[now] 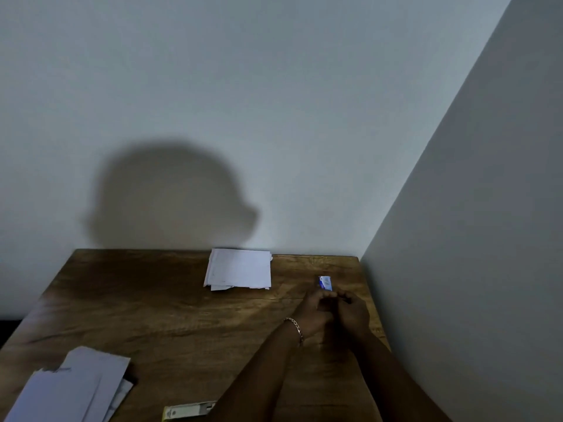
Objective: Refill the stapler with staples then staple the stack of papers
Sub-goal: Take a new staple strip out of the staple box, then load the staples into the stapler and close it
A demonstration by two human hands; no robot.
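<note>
Both hands, left hand point(313, 315) and right hand point(352, 312), are curled together; what they pinch is hidden. On the wooden table point(152, 315) lie a far paper stack point(239, 273), nearer loose sheets point(76, 388), the stapler point(189, 410) at the front edge, and the staple box point(325, 282) just beyond the fingertips.

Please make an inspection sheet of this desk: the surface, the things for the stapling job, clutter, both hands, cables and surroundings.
Surface: wooden table, dim light.
Job's things: paper stack at the far edge; stapler at the near edge, partly behind the left arm; small blue and white box, probably staples, just beyond the hands.
Clutter: loose papers at the near left corner.
Hands: left hand and right hand closed together; contents hidden.
Cables: nothing seen.
Surroundings: plain walls, a shadow on one.
</note>
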